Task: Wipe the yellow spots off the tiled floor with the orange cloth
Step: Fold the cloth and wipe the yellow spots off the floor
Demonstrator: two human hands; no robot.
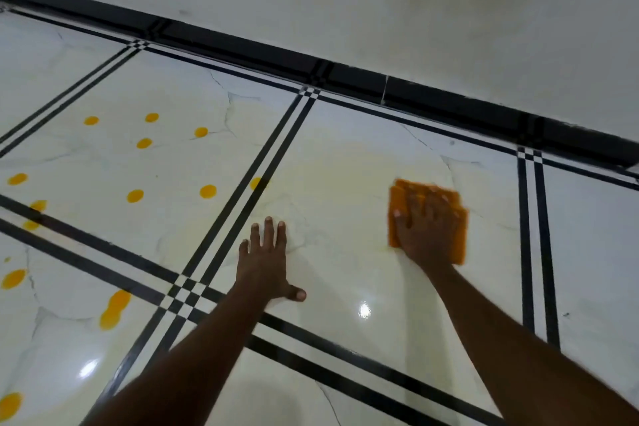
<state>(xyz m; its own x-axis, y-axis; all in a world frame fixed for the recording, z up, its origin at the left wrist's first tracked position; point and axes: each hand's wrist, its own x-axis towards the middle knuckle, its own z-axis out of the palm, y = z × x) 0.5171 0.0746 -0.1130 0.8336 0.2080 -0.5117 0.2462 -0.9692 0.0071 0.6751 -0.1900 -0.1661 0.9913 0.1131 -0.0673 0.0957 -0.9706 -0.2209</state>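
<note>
Fingers (428, 207) of right hand (423, 228) press flat atop orange cloth (456, 239).

Folded orange cloth (428, 218) flat on tiled floor (339, 162), yellow spots (207, 191) leftward.

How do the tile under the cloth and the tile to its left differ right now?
The tile under the orange cloth shows no solid spots, only a faint yellowish smear; the left tile carries many bright yellow spots. The right hand presses the cloth on the first; no hand is on the second. Both are glossy, pale and black-striped at the edges.
</note>
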